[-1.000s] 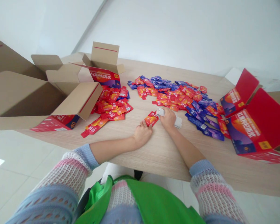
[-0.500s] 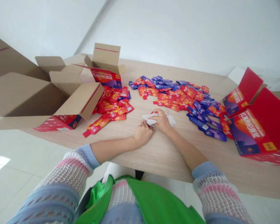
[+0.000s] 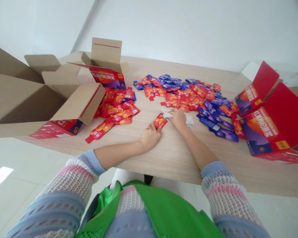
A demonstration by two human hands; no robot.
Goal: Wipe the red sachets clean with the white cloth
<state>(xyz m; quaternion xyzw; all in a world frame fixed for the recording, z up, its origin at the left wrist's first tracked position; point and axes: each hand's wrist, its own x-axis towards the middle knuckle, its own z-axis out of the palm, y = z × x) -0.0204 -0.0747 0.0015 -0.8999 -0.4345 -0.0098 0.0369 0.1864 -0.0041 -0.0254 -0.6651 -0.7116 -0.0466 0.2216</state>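
My left hand (image 3: 150,137) rests low on the table, its fingertips closed over the lower end of a red sachet (image 3: 160,121) with orange fruit print. The sachet lies flat and tilted on the wood, its upper part showing. Just to the right, my right hand (image 3: 178,118) is closed round a crumpled white cloth or tissue (image 3: 166,113). Part of that white piece sticks out past the fingers on either side. A pile of red and blue sachets (image 3: 188,96) lies beyond both hands, and a mostly red pile (image 3: 118,110) lies to the left.
A large open carton (image 3: 72,109) stands at the left, with a smaller open red box (image 3: 108,77) behind it. Two open red boxes (image 3: 265,130) stand at the right. The wooden table (image 3: 173,158) has its near edge close to my body; a white wall is behind.
My right hand has moved up and slightly right with the white cloth or tissue, off the red sachet. That sachet now shows under my left fingertips. The whole view has shifted a little.
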